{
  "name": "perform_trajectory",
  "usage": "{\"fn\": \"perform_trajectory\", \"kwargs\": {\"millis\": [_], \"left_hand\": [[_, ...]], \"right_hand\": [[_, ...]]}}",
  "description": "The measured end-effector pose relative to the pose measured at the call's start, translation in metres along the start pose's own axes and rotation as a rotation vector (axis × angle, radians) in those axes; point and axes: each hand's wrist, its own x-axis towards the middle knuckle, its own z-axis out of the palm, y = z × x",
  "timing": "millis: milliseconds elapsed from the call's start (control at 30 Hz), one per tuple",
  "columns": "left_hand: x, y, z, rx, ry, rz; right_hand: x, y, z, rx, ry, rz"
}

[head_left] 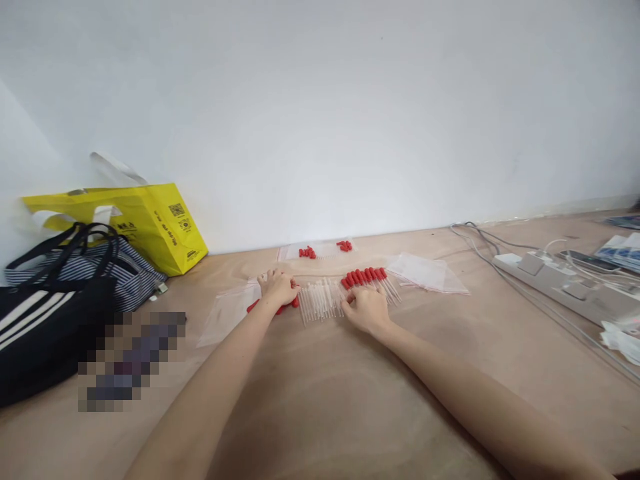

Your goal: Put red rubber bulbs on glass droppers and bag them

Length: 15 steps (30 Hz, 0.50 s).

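A row of clear thin tubes (323,301), narrow like dropper pipes, lies side by side between my hands. My left hand (277,290) is at the row's left end, fingers bent down over several loose red rubber bulbs (287,308); what its fingertips grip, if anything, is hidden. At the other end my right hand (367,307) is curled low, thumb and fingers close together beside the tubes; I cannot make out what is between them. Just beyond it lies a fanned row of droppers (367,275), red bulbs on clear pointed tubes.
Further back, red-bulbed pieces (307,253) lie on a clear zip bag (325,248) near the wall. More zip bags (425,271) lie at the right, one (220,317) at the left. A yellow bag (165,227) and dark bag (60,333) stand left; a power strip (565,287) with cables lies right.
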Motion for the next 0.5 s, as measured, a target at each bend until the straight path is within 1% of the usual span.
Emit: {"fn": "perform_trajectory", "kwargs": {"millis": [67,133,200,267,367,433,500], "left_hand": [[0.004,0.001,0.005,-0.005,-0.005,-0.005],[0.005,0.003,0.005,-0.017,0.014,-0.006],[0.003,0.005,0.001,-0.041,0.055,0.003],[-0.007,0.009,-0.006,-0.077,0.11,0.031],[-0.038,0.015,-0.017,-0.141,0.174,0.134],[-0.067,0.016,-0.021,-0.174,0.18,0.24],[-0.096,0.016,-0.021,-0.199,0.166,0.345]], "right_hand": [[-0.01,0.008,-0.001,0.039,0.04,-0.074],[-0.02,0.019,-0.002,0.083,0.059,-0.159],[-0.029,0.029,-0.004,0.136,0.058,-0.238],[-0.036,0.037,-0.007,0.189,0.045,-0.31],[-0.044,0.044,-0.012,0.245,0.005,-0.412],[-0.047,0.044,-0.014,0.25,-0.033,-0.465],[-0.047,0.044,-0.015,0.239,-0.065,-0.503]]}}
